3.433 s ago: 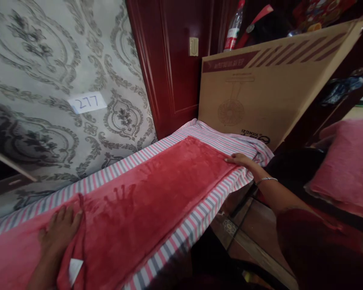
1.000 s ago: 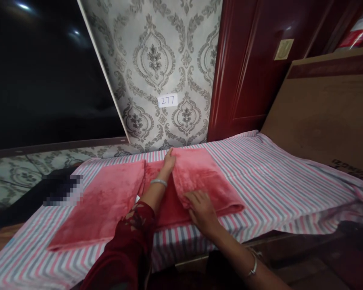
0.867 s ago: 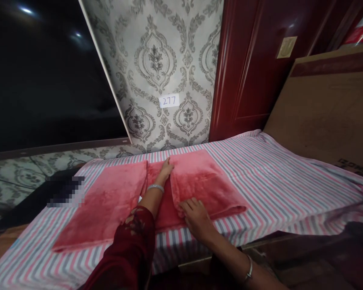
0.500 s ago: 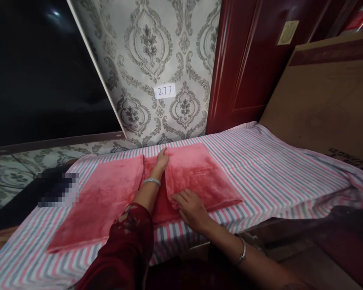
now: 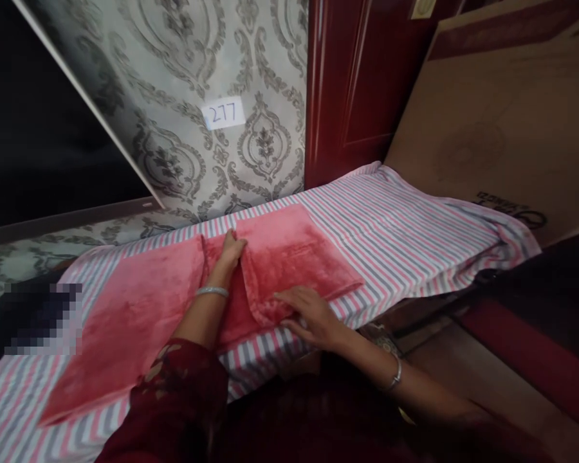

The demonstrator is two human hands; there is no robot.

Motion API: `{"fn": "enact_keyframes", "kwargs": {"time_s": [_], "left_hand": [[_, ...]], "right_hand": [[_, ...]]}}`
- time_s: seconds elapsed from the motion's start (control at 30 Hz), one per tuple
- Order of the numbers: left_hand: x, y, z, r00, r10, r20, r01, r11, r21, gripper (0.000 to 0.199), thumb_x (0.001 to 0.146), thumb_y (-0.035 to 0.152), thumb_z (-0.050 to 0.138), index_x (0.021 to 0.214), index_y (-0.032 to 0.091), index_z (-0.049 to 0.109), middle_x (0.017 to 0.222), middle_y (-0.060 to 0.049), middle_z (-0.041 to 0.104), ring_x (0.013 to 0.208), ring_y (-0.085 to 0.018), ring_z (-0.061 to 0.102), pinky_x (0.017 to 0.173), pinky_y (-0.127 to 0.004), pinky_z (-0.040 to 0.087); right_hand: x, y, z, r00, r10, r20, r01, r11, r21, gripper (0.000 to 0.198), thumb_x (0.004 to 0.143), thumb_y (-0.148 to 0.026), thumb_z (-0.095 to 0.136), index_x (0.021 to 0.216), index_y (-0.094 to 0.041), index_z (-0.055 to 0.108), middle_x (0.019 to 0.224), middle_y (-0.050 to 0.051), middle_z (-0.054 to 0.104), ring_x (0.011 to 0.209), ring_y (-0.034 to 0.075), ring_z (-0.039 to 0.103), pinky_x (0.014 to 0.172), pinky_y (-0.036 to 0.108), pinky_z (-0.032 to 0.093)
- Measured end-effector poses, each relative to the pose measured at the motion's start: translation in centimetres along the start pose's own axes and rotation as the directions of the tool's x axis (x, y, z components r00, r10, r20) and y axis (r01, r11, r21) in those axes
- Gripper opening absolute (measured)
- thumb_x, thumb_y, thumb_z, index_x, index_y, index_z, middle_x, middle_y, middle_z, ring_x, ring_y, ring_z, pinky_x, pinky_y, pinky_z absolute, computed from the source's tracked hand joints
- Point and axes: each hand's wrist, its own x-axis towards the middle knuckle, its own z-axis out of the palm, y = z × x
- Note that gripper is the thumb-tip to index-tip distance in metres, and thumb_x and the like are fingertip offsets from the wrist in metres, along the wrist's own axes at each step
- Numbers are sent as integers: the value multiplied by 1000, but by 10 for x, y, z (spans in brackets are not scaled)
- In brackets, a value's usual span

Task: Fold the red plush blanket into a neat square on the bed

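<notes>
A coral-pink plush cloth (image 5: 289, 251), perhaps a blanket, lies with its left and right sides folded in toward a darker middle strip (image 5: 236, 315). My left hand (image 5: 230, 249) reaches to the far end of that strip, its thumb apart from the fingers and touching the inner edge of the right fold. Over the near inner corner of the same fold is my right hand (image 5: 313, 315), fingers stretched over the plush and thumb held away below. The left fold (image 5: 139, 302) lies flat beside my left forearm.
A striped sheet (image 5: 390, 225) covers the surface beneath. Behind it are a patterned wall with a paper marked 277 (image 5: 223, 113), a dark screen (image 5: 48, 128) at left and a red door (image 5: 357, 83). A large cardboard box (image 5: 502, 116) stands at right.
The view has shifted, so everything sits farther left and mostly higher. My right hand has loosened from the fold's near corner, its fingers now spread. My left thumb now stands apart.
</notes>
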Motion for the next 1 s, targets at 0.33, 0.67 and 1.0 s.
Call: {"fn": "enact_keyframes", "kwargs": {"time_s": [0.33,0.67,1.0], "left_hand": [[-127,-23,-8,974,-77,213,125,967,-221,106,71,17,76,160,35,23,162,-2,40,138,-26,52,104,-35,55],[-127,26,-3,964,-178,198,230,932,-279,89,73,15,68,155,31,37,138,-5,65,120,-25,67,97,-36,58],[-140,-19,-22,975,-98,201,126,983,-134,84,65,17,73,145,31,52,155,-3,50,135,-27,55,108,-36,50]], "right_hand": [[-97,21,-56,847,343,-406,-406,910,-78,18,99,-20,50,103,-21,68,93,6,71,86,21,67,77,34,55],[-67,5,-5,985,141,-102,-164,949,-269,42,100,-19,44,139,-15,57,130,15,66,123,26,58,105,48,48],[-78,51,-23,900,415,-134,-420,742,-523,31,100,-34,51,114,-10,65,112,20,66,110,35,56,101,55,43]]}}
